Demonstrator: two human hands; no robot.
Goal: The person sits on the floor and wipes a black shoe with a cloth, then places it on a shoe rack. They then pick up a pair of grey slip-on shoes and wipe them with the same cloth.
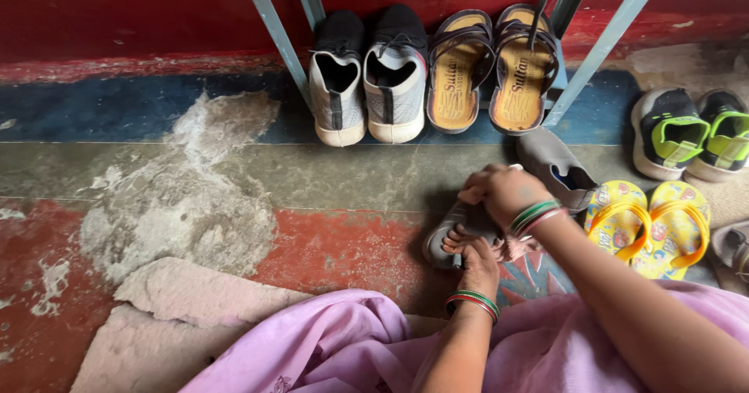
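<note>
I am holding a grey shoe (456, 233) low in the centre-right of the frame, just above the pink cloth (328, 346). My left hand (477, 264) is clamped on its near end from below, and my right hand (503, 192) is closing over its top. Its mate (555, 167) is lying just beyond, below the sandals (488, 69). To do this well, I am judging that I should be keeping both grips firm and the shoe steady, clear of the yellow slippers (647, 225) at right.
</note>
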